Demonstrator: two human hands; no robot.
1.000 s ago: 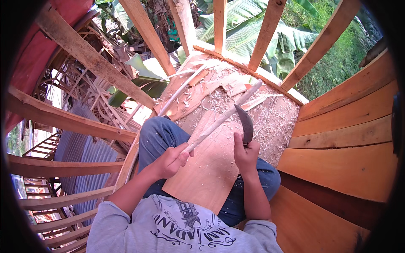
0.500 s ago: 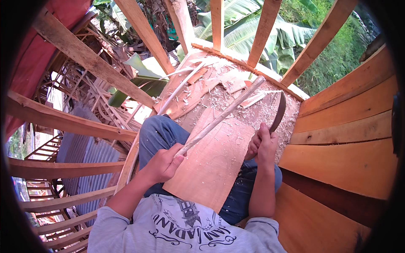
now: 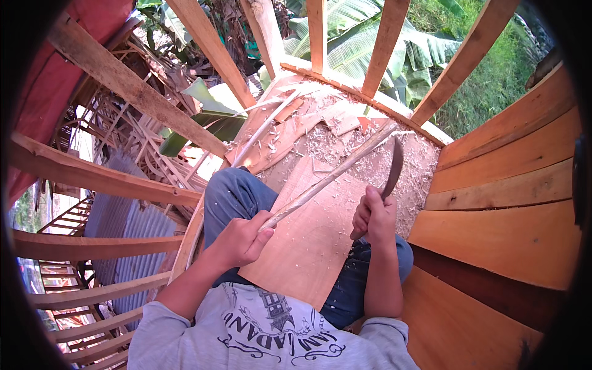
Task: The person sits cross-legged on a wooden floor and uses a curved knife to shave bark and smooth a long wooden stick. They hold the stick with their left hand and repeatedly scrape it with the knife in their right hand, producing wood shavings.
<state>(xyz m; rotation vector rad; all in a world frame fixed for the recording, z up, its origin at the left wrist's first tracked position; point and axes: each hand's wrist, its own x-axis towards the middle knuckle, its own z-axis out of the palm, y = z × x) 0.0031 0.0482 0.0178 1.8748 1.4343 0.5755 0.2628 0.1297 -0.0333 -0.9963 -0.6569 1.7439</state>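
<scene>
Left hand (image 3: pixel 242 239) fingers clenched round the near end of a long pale wooden stick (image 3: pixel 333 176) slanting up-right over a flat board (image 3: pixel 308 246) on the lap, right hand (image 3: pixel 373 214) gripping a curved dark blade (image 3: pixel 393 168) beside the stick, above shavings (image 3: pixel 320 145).

Open-air boat-building site: curved timber ribs (image 3: pixel 129 86), hull planks (image 3: pixel 499 179), wood shavings (image 3: pixel 320 145).

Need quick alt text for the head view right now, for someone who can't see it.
A seated person grips a long pale stick in the left hand and a curved dark blade raised in the right hand, apart from the stick. A flat board lies across the lap, with wood shavings on the floor ahead and slanted wooden rails around.
</scene>
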